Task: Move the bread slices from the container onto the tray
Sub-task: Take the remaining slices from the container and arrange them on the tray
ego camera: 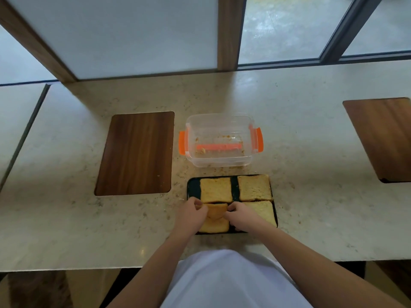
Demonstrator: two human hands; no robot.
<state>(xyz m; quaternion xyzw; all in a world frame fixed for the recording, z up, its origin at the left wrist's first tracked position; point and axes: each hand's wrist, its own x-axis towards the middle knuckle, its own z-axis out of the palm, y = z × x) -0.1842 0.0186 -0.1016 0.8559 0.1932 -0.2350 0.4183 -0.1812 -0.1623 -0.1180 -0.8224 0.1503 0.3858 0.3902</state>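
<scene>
A black tray (193, 185) lies on the counter right in front of me with several toasted bread slices on it. Two slices fill its far row, one on the left (215, 189) and one on the right (254, 187); another lies near right (263, 213). Over the near-left corner my left hand (193, 213) and my right hand (239, 213) both pinch a slice (216, 212) by its edges, above another slice (215, 226). The clear plastic container (220, 141) with orange clips stands just beyond the tray, holding only crumbs.
A dark wooden board (135, 152) is set into the marble counter left of the container. A second board (382, 138) sits at the far right. Frosted panels and a window rise behind the counter. The counter's front edge runs just below the tray.
</scene>
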